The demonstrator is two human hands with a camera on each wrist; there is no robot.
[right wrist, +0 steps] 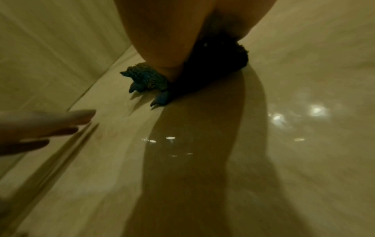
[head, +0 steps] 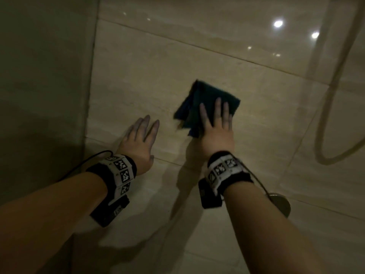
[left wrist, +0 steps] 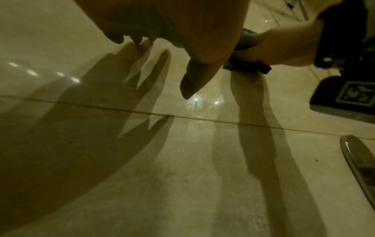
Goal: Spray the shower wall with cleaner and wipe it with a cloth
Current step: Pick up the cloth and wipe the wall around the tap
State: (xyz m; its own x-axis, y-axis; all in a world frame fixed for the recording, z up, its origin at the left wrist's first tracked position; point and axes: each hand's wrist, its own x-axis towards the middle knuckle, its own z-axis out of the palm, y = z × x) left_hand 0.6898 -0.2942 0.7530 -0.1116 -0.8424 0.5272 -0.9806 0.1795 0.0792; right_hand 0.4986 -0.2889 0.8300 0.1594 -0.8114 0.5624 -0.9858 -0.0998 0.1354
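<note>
A folded dark blue cloth point(head: 205, 103) lies flat against the glossy beige tiled shower wall point(head: 150, 72). My right hand point(head: 216, 123) presses it to the tile with straight, spread fingers. In the right wrist view the cloth point(right wrist: 146, 77) sticks out from under my palm. My left hand point(head: 141, 135) is open, fingers straight, flat near the wall to the left of the cloth and holding nothing. In the left wrist view my left fingers point(left wrist: 194, 77) hover just off the tile, with the cloth point(left wrist: 247, 64) under the other hand behind. No spray bottle is in view.
A shower hose point(head: 331, 91) loops down the wall at the right. A round metal fitting point(head: 280, 204) sits on the wall below my right wrist. The side wall point(head: 39, 76) meets the tiled wall in a corner at the left.
</note>
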